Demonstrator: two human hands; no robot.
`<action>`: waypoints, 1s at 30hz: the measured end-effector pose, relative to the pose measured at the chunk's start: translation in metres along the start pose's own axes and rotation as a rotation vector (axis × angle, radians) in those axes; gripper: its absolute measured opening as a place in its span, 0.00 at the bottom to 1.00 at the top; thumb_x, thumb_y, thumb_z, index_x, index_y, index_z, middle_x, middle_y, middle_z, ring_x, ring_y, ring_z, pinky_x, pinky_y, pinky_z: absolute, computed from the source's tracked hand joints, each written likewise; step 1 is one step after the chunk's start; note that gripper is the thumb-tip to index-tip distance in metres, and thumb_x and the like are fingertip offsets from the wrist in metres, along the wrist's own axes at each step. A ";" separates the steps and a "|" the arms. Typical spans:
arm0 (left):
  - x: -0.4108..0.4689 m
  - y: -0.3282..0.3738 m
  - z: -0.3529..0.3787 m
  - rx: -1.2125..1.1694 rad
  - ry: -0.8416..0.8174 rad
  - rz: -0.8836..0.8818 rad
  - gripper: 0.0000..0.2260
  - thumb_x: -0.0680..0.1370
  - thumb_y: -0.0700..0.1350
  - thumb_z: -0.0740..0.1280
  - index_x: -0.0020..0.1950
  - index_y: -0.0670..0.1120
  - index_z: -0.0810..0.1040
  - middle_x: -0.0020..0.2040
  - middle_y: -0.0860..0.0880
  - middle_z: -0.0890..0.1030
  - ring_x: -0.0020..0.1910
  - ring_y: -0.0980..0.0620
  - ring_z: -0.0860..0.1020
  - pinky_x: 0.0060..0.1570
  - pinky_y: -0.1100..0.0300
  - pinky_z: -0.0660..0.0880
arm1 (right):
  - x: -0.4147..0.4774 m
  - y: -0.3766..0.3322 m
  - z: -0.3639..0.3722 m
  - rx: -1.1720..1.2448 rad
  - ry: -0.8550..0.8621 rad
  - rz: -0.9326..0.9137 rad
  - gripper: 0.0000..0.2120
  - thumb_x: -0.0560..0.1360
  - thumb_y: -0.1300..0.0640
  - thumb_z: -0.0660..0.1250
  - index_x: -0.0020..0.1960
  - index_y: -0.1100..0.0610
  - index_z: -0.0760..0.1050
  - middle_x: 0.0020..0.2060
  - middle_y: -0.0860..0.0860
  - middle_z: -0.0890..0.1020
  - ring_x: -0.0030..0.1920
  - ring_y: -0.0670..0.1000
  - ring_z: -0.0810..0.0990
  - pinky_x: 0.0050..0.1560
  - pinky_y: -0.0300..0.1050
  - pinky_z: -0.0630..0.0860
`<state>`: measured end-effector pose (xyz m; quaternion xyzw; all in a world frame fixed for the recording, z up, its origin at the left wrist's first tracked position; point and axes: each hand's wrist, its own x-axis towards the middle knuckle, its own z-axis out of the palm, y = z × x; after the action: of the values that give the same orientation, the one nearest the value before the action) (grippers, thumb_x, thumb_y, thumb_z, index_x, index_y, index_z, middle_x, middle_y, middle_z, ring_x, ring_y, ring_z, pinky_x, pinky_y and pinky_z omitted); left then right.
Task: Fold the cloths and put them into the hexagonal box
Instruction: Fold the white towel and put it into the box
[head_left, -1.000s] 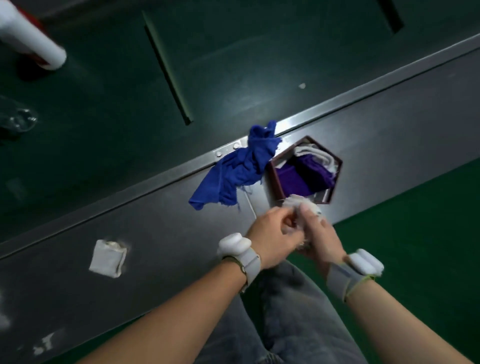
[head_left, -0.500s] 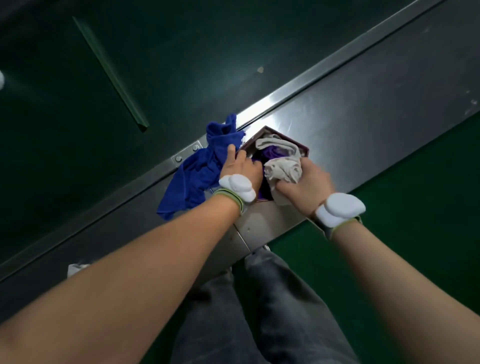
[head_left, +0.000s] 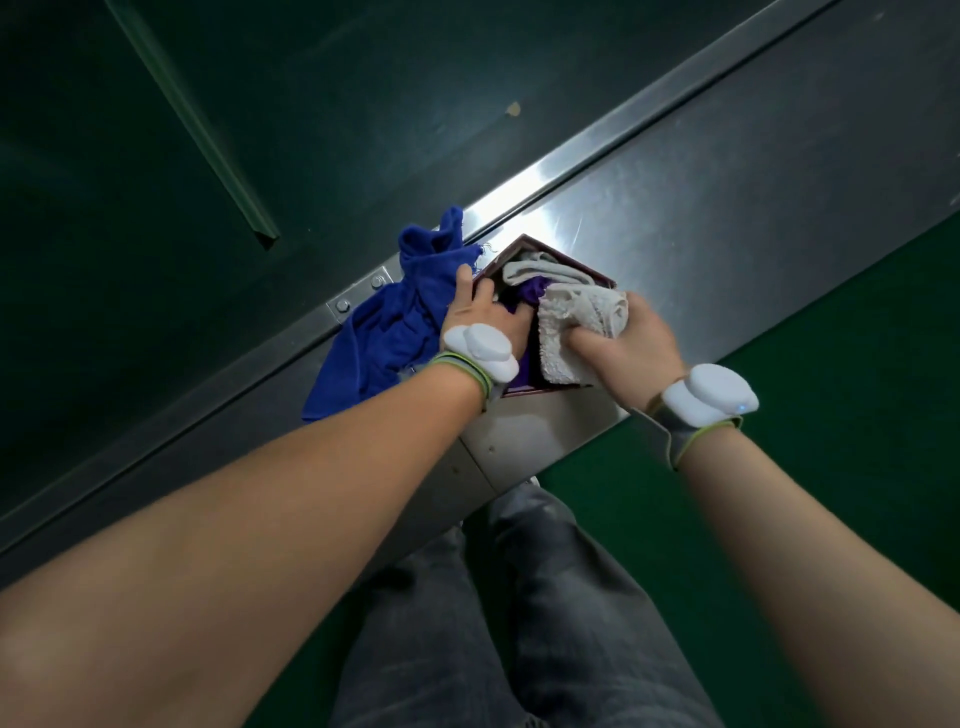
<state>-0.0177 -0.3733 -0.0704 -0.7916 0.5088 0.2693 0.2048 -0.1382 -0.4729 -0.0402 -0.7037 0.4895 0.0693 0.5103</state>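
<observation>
hexagonal box (head_left: 501, 258) mostly hidden, purple cloth (head_left: 532, 291) barely showing

Folded white cloth (head_left: 566, 332) over maroon hexagonal box (head_left: 545, 389), crumpled blue cloth (head_left: 384, 332) just beside.

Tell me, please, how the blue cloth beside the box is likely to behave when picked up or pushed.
The blue cloth lies crumpled in soft folds, so it will probably hang limp and fall open when lifted. It looks like thin towelling, so likely light. Pushed across the metal table, it would probably bunch rather than slide.

Steel table (head_left: 727, 197), green floor (head_left: 841, 395) (dark), grey trousers (head_left: 545, 623)
</observation>
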 end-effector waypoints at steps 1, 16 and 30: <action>-0.002 -0.005 0.000 -0.033 0.063 0.029 0.23 0.73 0.43 0.61 0.68 0.48 0.64 0.52 0.45 0.82 0.64 0.40 0.67 0.68 0.38 0.47 | -0.002 0.000 -0.003 0.035 0.004 0.027 0.19 0.66 0.48 0.72 0.54 0.49 0.71 0.45 0.46 0.81 0.41 0.45 0.79 0.36 0.34 0.71; 0.039 -0.050 -0.041 -0.089 0.105 0.387 0.09 0.74 0.56 0.64 0.51 0.56 0.76 0.40 0.47 0.76 0.37 0.43 0.75 0.30 0.59 0.62 | 0.015 -0.031 0.026 -0.389 -0.562 -0.213 0.10 0.68 0.48 0.71 0.34 0.45 0.70 0.31 0.44 0.76 0.34 0.48 0.76 0.36 0.44 0.72; 0.011 -0.054 -0.021 -0.091 0.060 0.364 0.24 0.72 0.43 0.67 0.67 0.47 0.64 0.64 0.47 0.73 0.62 0.45 0.72 0.46 0.48 0.74 | 0.011 -0.015 0.057 -1.042 0.151 -0.378 0.15 0.72 0.48 0.67 0.54 0.56 0.73 0.50 0.56 0.77 0.51 0.60 0.76 0.44 0.51 0.66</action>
<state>0.0397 -0.3719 -0.0583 -0.7025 0.6369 0.3009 0.1015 -0.0983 -0.4350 -0.0639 -0.9413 0.2911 0.1589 0.0623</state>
